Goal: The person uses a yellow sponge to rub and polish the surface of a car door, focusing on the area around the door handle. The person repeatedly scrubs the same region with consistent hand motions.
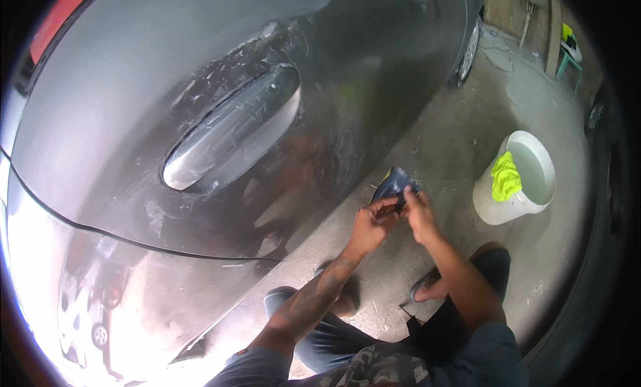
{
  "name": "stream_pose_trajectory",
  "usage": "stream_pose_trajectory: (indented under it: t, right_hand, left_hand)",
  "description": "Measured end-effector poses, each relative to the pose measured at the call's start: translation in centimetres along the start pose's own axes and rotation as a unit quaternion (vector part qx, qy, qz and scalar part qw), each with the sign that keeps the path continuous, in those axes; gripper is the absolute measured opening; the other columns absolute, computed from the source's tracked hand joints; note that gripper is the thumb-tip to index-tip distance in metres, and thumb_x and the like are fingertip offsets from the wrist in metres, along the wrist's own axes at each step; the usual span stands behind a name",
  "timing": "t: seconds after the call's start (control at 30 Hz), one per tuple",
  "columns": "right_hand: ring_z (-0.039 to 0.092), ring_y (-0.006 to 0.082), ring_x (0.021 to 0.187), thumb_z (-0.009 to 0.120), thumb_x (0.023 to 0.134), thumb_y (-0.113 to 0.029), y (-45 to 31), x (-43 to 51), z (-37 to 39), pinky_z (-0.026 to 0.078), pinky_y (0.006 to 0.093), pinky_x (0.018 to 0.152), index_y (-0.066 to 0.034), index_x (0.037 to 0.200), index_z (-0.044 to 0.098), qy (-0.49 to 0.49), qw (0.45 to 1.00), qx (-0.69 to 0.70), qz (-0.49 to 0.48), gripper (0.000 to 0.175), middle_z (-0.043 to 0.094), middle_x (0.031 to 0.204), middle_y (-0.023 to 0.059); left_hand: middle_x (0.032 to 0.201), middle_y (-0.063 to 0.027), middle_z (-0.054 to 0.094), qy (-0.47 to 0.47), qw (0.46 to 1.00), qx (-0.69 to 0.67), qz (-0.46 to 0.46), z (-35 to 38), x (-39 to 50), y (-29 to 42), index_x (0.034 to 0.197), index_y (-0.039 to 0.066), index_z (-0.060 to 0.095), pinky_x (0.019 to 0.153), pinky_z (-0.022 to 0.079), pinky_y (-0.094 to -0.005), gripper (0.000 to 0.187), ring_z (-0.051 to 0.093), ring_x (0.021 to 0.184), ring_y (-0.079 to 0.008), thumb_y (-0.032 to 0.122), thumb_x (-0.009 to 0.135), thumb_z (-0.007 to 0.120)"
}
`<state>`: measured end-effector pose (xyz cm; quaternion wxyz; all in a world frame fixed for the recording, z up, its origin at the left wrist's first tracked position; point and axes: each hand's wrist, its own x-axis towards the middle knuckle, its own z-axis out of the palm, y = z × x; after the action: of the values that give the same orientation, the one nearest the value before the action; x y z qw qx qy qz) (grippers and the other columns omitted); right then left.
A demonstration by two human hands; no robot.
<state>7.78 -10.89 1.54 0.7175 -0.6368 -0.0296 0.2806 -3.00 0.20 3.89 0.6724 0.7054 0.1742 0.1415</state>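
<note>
Both hands are raised together before me, beside the lower edge of a dark grey car body panel. My left hand and my right hand are at a dark blue-grey flat piece with a bit of yellow along one side. Its exact kind cannot be told. Fingers of both hands close on its near end, partly hiding it. A long oval recess with a glossy surface lies in the panel. Whitish streaks and dull scuffed patches surround the recess. Neither hand touches the panel.
To the right on the concrete floor stands a white bucket of cloudy liquid, a neon-yellow cloth draped over its rim. A car wheel and a green stool are farther off. Another dark vehicle borders the right side.
</note>
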Motion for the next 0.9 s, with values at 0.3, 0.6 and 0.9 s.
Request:
stream_pose_trajectory:
  t: [0.3,0.6,0.9]
  right_hand:
    - [0.047,0.0080,0.067,0.063,0.106,-0.028,-16.2,-2.8,8.7,0.041,0.0267,0.064,0.0050,0.108,0.065,0.087,0.863,-0.028,-0.498,0.033,0.055,0.098,0.0014]
    - [0.052,0.0267,0.090,0.046,0.108,-0.015,-18.1,-9.2,21.7,0.046,0.0391,0.087,-0.0076,0.165,0.026,-0.004,0.762,-0.094,-0.641,0.060,0.050,0.104,0.0156]
    - [0.050,0.0251,0.085,0.047,0.105,-0.010,-17.8,-9.8,21.5,0.045,0.0367,0.079,0.0000,0.164,0.022,0.021,0.761,-0.141,-0.633,0.065,0.051,0.100,0.0156]
  left_hand:
    - [0.097,-0.0157,0.077,-0.010,0.989,0.142,0.028,0.2,-0.1,-0.5,0.112,0.000,0.074,0.080,0.057,-0.0347,0.027,0.075,0.088,-0.0233,0.010,0.088,0.066]
    - [0.082,-0.0039,0.071,-0.053,0.993,0.082,-0.060,-0.6,-0.1,-0.3,0.113,0.005,0.075,0.069,0.051,-0.0302,0.021,0.061,0.073,-0.0084,0.017,0.096,0.069]
    - [0.087,-0.0069,0.076,-0.039,0.995,0.081,-0.047,0.9,-0.6,0.2,0.107,0.006,0.077,0.078,0.055,-0.0319,0.019,0.070,0.082,-0.0133,0.018,0.094,0.072]
